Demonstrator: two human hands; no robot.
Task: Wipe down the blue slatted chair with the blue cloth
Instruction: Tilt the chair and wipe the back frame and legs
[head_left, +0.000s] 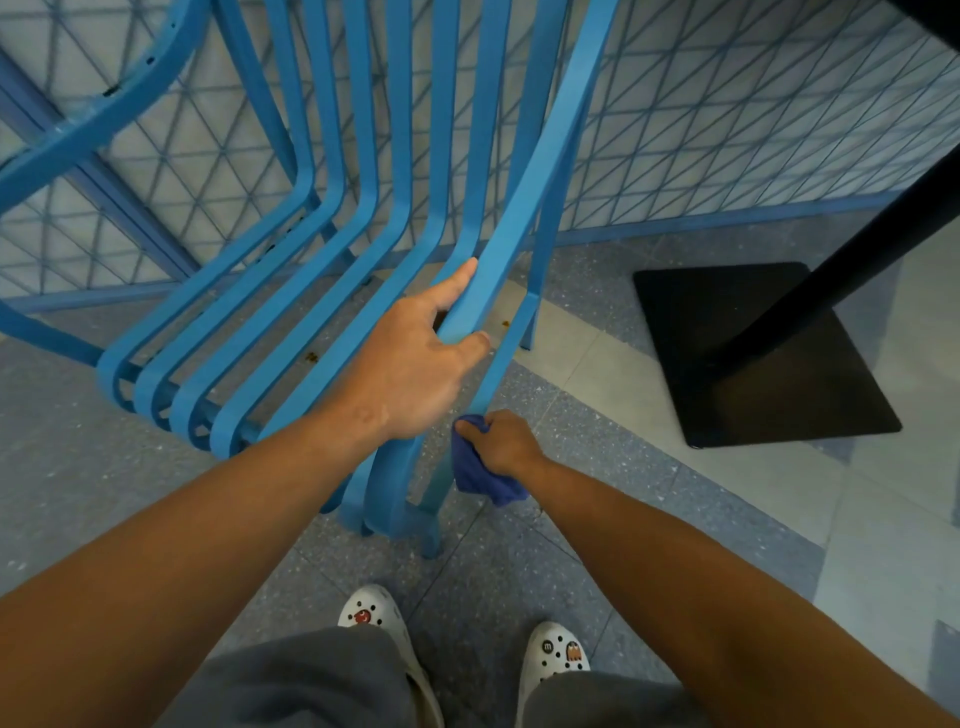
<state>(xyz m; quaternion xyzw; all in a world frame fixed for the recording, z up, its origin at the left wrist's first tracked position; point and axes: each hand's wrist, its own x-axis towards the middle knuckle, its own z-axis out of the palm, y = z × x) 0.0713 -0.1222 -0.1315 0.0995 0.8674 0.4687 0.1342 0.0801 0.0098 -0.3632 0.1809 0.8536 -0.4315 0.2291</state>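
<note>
Chair (332, 218) is seen from above, blue slats curving from backrest into seat, standing on the speckled grey floor (571, 545) against a blue mesh fence (727, 114). Left hand (410, 369) is wrapped round the outermost slat at the seat's right edge: index finger laid straight along the slat, thumb hooked over its near side, other fingers hidden under it. Right hand (501, 441) is lower and just beside the chair's front right leg, fingers curled tight on the cloth (480, 470). Cloth is bunched dark blue, its upper fold pressed against the leg or frame bar there, its loose end hanging below the fist. Both forearms are bare. Black square base (727, 395) and black post of a bench are seen to the right, well apart from the chair. White clogs (553, 652) with charms and grey trousers are seen at the bottom edge.
</note>
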